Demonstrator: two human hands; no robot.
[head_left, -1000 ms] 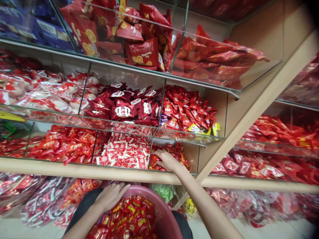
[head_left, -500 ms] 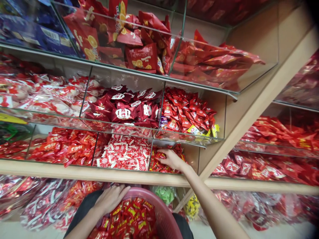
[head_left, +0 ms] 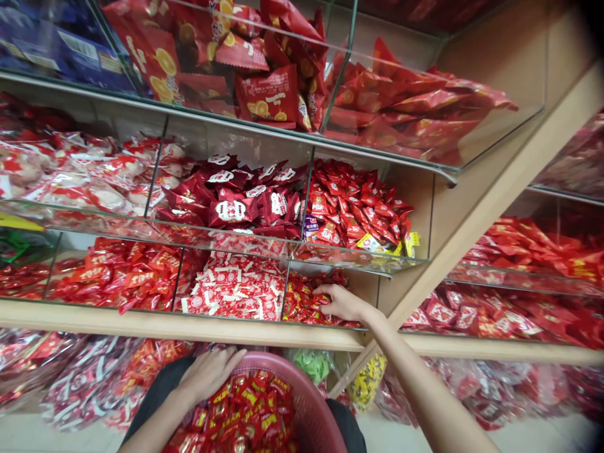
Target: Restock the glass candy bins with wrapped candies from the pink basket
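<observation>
My right hand [head_left: 343,303] reaches into the bottom-row shelf compartment, over small red-and-yellow wrapped candies [head_left: 297,299]. Its thumb and fingers are apart, and the fingertips touch the candies. I cannot see anything held in it. Below, a pink plastic basket [head_left: 318,402] stands between my knees, with many red wrapped candies [head_left: 252,412] inside. My left hand [head_left: 210,374] lies on the basket's left rim, fingers stretched out across it.
Glass dividers [head_left: 180,277] split the shelves into compartments. White-and-red candies [head_left: 238,289] fill the one left of my right hand. A glass shelf edge [head_left: 344,257] overhangs it, and a slanting wooden post [head_left: 476,226] rises on the right. Bagged candies [head_left: 89,380] lie beneath the wooden ledge [head_left: 189,324].
My right hand has shifted right within the candy compartment, uncovering more candies on its left. My left hand stays on the basket rim. The view has moved slightly.
</observation>
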